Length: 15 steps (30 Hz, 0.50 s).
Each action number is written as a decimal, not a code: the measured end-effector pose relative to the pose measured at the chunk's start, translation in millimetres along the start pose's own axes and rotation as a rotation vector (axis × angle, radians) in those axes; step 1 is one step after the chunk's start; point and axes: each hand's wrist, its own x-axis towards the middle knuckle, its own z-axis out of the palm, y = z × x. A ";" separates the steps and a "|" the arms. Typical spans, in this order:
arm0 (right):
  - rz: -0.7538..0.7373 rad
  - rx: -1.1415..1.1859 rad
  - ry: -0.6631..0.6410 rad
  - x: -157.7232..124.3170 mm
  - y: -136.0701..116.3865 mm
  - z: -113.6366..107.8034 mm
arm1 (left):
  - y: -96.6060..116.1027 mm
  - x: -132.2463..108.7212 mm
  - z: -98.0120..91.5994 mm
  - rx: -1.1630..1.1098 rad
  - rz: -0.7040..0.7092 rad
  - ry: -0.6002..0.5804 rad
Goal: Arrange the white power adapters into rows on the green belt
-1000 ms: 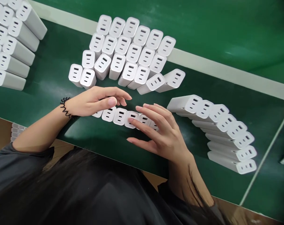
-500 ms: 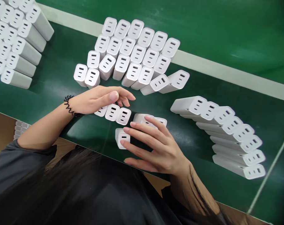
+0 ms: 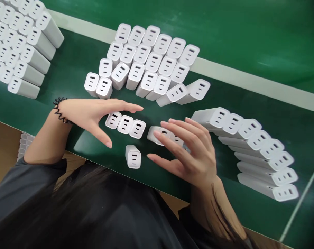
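My left hand [image 3: 92, 116] is open, thumb spread from the fingers, at the left end of a short row of three white charger blocks [image 3: 125, 124] with port slots facing up. Whether it touches the row I cannot tell. My right hand [image 3: 189, 150] is open too, its curved fingers over a pair of white charger blocks [image 3: 155, 134] that they partly cover. A single charger block [image 3: 133, 159] stands apart, between the two hands and closer to the table's near edge.
Behind the hands stand several rows of charger blocks [image 3: 142, 53]. A curved row of them [image 3: 260, 140] leans at the right, and a dense group [image 3: 28, 86] fills the far left. The green table [image 3: 172, 188] has a pale stripe [image 3: 232, 74] across it.
My left hand has shifted left and its thumb has spread away from the fingers. My right hand has moved right, off the single charger block, to the pair.
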 end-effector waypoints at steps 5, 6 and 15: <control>0.032 -0.052 -0.031 2.5 10.0 -2.0 | -3.4 -4.5 1.7 0.143 0.022 -0.024; 0.040 -0.049 -0.050 2.5 12.1 -2.8 | -3.9 -3.7 3.1 0.149 0.025 -0.023; 0.066 0.000 -0.124 -1.9 22.2 -5.1 | -1.0 -1.7 0.9 0.181 0.015 -0.048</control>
